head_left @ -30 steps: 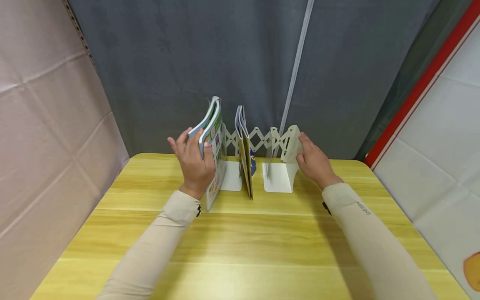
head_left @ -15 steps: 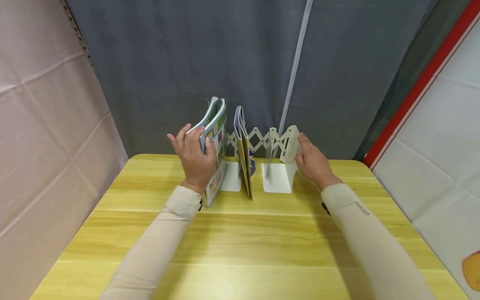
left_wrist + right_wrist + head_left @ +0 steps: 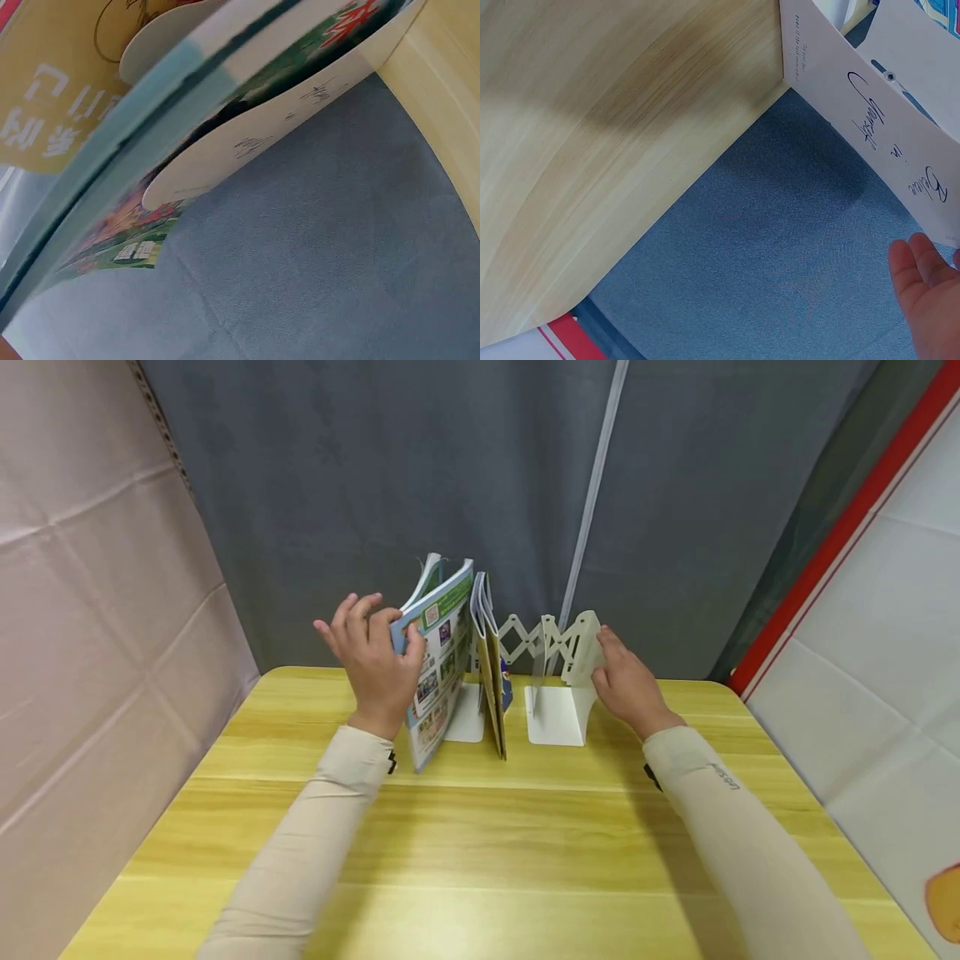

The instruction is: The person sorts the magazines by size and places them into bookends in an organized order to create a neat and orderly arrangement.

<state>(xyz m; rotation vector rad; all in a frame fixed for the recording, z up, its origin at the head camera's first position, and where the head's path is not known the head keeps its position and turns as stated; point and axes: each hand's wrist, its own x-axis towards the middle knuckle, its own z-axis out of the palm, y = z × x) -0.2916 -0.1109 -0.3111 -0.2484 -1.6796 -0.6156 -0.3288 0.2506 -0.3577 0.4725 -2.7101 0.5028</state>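
Observation:
My left hand (image 3: pixel 378 672) pinches a magazine (image 3: pixel 442 652) by its upper left edge, thumb on the printed cover and the other fingers spread. A second book (image 3: pixel 426 578) stands just behind it; the left wrist view shows their pale blue spines (image 3: pixel 124 150) side by side, with a white end plate (image 3: pixel 247 146) beyond. My right hand (image 3: pixel 633 685) rests straight fingers against the right end plate (image 3: pixel 585 652) of a white expanding bookend. Handwriting-style lettering covers that plate's outer face (image 3: pixel 885 135) in the right wrist view.
Thin brown-edged books (image 3: pixel 491 685) stand upright in the bookend's middle. A white divider base (image 3: pixel 555 714) lies to their right, with the lattice (image 3: pixel 521 639) behind. All of it is on a wooden table (image 3: pixel 487 852) before a grey curtain (image 3: pixel 360 485).
The magazine's top has swung right, away from the book behind and toward the brown-edged books, showing more cover. My left hand has shifted slightly left and up. My right hand keeps its place.

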